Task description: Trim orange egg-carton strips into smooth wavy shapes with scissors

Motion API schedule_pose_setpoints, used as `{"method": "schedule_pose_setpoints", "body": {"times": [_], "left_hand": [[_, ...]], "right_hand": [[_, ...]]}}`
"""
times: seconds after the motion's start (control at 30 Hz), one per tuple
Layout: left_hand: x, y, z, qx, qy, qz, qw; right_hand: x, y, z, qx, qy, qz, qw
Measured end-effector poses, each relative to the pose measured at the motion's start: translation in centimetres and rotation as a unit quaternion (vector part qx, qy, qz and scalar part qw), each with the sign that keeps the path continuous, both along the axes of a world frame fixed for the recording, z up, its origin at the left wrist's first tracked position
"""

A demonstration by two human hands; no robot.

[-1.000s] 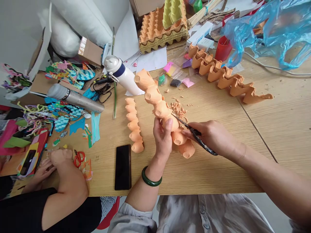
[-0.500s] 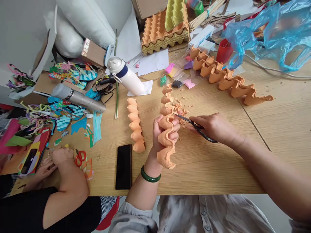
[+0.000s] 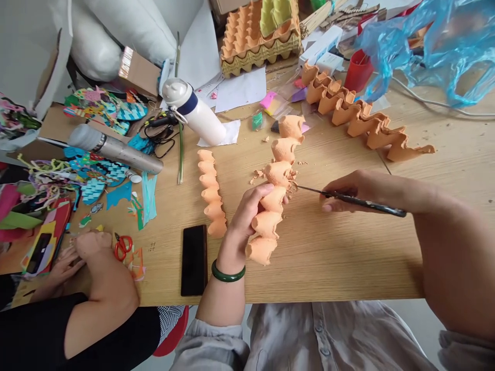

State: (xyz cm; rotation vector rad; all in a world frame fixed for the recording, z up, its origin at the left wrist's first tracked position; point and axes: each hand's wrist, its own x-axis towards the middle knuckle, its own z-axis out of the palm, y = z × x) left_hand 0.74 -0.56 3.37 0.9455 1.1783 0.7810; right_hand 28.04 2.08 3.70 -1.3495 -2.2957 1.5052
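My left hand (image 3: 247, 208) is closed around an orange egg-carton strip (image 3: 274, 198), a row of several joined cups with ragged edges, tilted above the table. In my right hand (image 3: 348, 193) is a pair of dark-handled scissors (image 3: 367, 202). Their tip points left, close to the strip's right edge near its middle; whether it touches I cannot tell. Small orange scraps (image 3: 257, 176) lie on the wood behind the strip. Left of my left hand rests a second orange strip (image 3: 212, 193), cups upward. The fingers behind the held strip are mostly hidden.
A black phone (image 3: 194, 260) lies by my left forearm. Behind stand a white bottle (image 3: 207, 123), stacked egg trays (image 3: 259, 46) and a red cup (image 3: 358, 71). More carton strips (image 3: 356, 116) lie at right. A co-worker's arm (image 3: 102, 275) rests at left beside red scissors (image 3: 122, 246).
The held strip has turned, its far end swinging right and looking nearer. My right hand and scissors have rotated, so the blades now lie flatter. The view has shifted slightly.
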Motion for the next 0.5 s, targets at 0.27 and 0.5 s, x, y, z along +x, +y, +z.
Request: {"method": "schedule_pose_setpoints", "body": {"times": [0.27,0.5], "left_hand": [[0.3,-1.3,-0.4,-0.013,-0.004,-0.026,1.0],[1.1,-2.0,-0.3,-0.002,-0.009,-0.051,0.999]], "right_hand": [[2.0,0.4,1.4,-0.096,0.022,0.066,0.993],[1.7,0.3,3.2,-0.128,-0.037,0.031,0.991]]}}
